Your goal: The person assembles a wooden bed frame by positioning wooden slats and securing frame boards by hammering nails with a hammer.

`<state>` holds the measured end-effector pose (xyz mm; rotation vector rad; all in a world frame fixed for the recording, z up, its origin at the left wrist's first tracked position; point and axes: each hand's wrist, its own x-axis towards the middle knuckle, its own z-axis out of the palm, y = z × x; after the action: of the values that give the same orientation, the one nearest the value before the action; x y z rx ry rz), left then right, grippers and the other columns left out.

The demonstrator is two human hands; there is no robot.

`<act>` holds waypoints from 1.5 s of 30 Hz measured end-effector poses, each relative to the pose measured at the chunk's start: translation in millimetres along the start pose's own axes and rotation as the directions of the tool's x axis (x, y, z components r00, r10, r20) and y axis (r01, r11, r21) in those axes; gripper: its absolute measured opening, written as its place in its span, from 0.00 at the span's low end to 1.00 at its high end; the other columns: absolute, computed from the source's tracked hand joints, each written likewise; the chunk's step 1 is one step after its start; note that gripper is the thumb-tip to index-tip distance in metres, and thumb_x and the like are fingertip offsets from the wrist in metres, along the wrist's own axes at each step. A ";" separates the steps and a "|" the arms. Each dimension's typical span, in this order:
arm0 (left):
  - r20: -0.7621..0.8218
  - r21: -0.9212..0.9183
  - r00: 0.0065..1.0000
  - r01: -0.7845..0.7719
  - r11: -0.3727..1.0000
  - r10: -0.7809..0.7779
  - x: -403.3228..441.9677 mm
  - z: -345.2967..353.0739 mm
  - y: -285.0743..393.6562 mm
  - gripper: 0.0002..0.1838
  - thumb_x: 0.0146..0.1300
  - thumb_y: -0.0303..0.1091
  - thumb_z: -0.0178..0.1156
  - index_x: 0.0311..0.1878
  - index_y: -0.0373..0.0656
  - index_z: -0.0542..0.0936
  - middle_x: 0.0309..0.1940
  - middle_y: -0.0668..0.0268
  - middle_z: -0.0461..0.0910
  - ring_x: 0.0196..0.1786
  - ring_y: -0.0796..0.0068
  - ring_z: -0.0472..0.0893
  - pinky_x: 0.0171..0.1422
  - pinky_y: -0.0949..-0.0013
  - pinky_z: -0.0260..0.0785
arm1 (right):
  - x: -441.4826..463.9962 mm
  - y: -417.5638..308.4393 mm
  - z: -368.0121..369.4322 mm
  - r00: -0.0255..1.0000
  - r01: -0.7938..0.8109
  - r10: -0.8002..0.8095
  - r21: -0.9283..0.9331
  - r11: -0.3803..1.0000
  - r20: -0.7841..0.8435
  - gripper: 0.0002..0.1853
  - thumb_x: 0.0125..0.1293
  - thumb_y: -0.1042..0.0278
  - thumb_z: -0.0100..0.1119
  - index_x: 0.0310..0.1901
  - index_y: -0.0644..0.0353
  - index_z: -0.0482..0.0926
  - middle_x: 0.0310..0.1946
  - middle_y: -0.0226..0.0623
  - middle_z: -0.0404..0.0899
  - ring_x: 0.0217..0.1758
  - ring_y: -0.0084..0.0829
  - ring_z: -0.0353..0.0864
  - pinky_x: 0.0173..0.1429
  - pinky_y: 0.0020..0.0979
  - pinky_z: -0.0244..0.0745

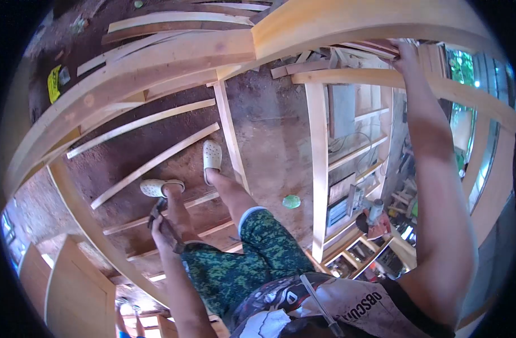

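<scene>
My left hand (163,232) is closed around a hammer (158,207), whose dark head points toward my feet. The hand hangs low beside my left leg. Stretched far out to the upper right, my right hand (403,55) is beyond a pale wooden beam (455,94), at the end of some reddish wood strips (373,48). Its fingers look bent, but what they hold is too small to make out. A large pale wooden frame (173,53) arches across the top of the view, with uprights (231,135) coming down from it.
Long wood slats (156,166) lie on the dirt floor (272,152) around my feet. A green piece (291,201) lies at the middle. Wooden shelving (356,155) and a cluttered rack (362,256) stand at right. Wood panels (78,287) lean at lower left, near another person's legs (131,322).
</scene>
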<state>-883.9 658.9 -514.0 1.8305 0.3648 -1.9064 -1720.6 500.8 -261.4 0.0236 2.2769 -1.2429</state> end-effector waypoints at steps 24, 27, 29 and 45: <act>0.096 0.044 0.936 -0.344 0.938 0.339 1.0 63.5 95.6 0.17 0.66 0.44 0.55 0.23 0.47 0.73 0.12 0.69 0.68 0.10 0.72 0.67 0.13 0.68 0.60 | 154.4 -14.8 -118.3 0.886 0.230 -0.397 -0.970 -0.074 0.240 0.21 0.66 0.57 0.53 0.56 0.59 0.78 0.52 0.51 0.80 0.58 0.50 0.78 0.61 0.50 0.74; 0.155 -0.034 0.943 -0.291 0.956 0.293 -1.9 72.8 105.5 0.18 0.68 0.44 0.53 0.22 0.48 0.71 0.11 0.69 0.66 0.10 0.73 0.64 0.13 0.69 0.57 | 139.5 3.9 -106.2 0.884 0.192 -0.358 -0.933 -0.305 0.300 0.22 0.66 0.57 0.51 0.56 0.58 0.78 0.51 0.52 0.80 0.58 0.51 0.78 0.62 0.50 0.73; 0.164 -0.069 0.941 -0.289 0.955 0.297 -3.8 77.6 103.5 0.19 0.69 0.44 0.51 0.22 0.48 0.70 0.12 0.69 0.65 0.11 0.73 0.64 0.14 0.72 0.55 | 124.8 19.4 -98.0 0.888 0.184 -0.325 -0.898 -0.400 0.326 0.22 0.66 0.57 0.50 0.57 0.58 0.78 0.51 0.53 0.80 0.58 0.51 0.78 0.63 0.49 0.72; 0.099 0.010 0.995 0.018 1.000 -0.019 -27.7 63.6 21.3 0.13 0.59 0.40 0.63 0.44 0.44 0.80 0.32 0.71 0.80 0.34 0.77 0.77 0.39 0.73 0.68 | -218.7 333.6 -3.4 0.594 0.275 0.500 -0.743 0.610 0.631 0.25 0.74 0.54 0.50 0.64 0.62 0.72 0.62 0.36 0.75 0.67 0.30 0.71 0.73 0.33 0.61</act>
<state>-928.1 613.2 -479.1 1.7359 0.3414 -2.0063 -1447.3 746.3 -416.8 -0.5859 1.6952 0.0559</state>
